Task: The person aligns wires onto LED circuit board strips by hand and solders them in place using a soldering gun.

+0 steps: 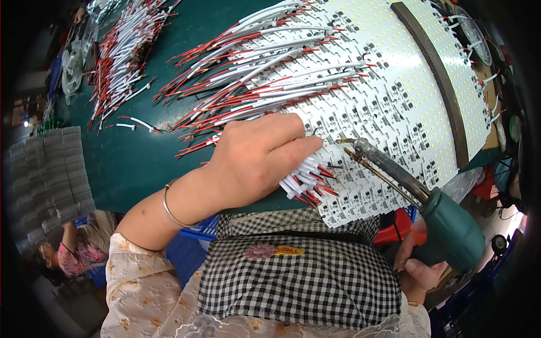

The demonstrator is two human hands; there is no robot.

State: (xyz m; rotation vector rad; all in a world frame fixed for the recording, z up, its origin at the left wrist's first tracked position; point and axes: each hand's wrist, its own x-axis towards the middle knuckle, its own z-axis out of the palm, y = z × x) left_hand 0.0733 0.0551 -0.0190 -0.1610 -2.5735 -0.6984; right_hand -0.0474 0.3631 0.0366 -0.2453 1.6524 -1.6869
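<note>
My left hand (256, 155) is closed over the near edge of the circuit boards. Its fist is wrapped round a bunch of short white-sleeved wires (307, 179) with red and black ends. Thumb and forefinger are pinched together at the boards; what is between the tips is too small to make out. In my right hand (417, 271), at the lower right, is a green soldering gun (453, 231). Its metal tip points left, just above the boards and a little right of my left fingertips. White LED circuit boards (389, 121) lie overlapped in a fan beneath both.
Several rows of wires (270, 76) lie across the boards' left part. A dark curved bar (437, 62) rests over the boards. Farther left on the green table (112, 163) are a wire heap (127, 48) and grey strips (51, 180). Another person (84, 248) sits at lower left.
</note>
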